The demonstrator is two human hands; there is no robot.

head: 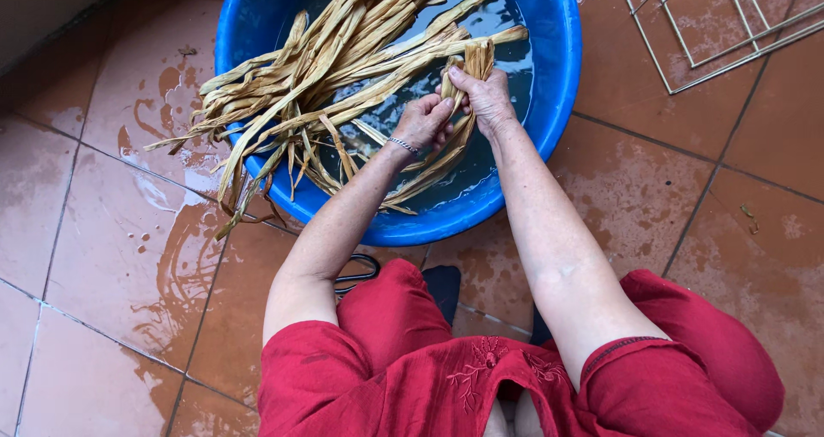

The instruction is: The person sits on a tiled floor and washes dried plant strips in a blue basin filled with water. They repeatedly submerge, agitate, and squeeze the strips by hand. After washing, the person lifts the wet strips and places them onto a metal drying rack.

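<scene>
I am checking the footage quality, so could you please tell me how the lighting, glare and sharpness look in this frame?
Head view: soft, even daylight, no hard shadows; pale sheen on the wet floor tiles and light reflections on the water in the blue basin; both hands, left hand and right hand, and the dried leaves are sharp, without motion blur; the basin's rim bulges slightly from the wide lens.

No packages, labels, signs or screens show anywhere in this view, on the floor or beside the person.
</scene>
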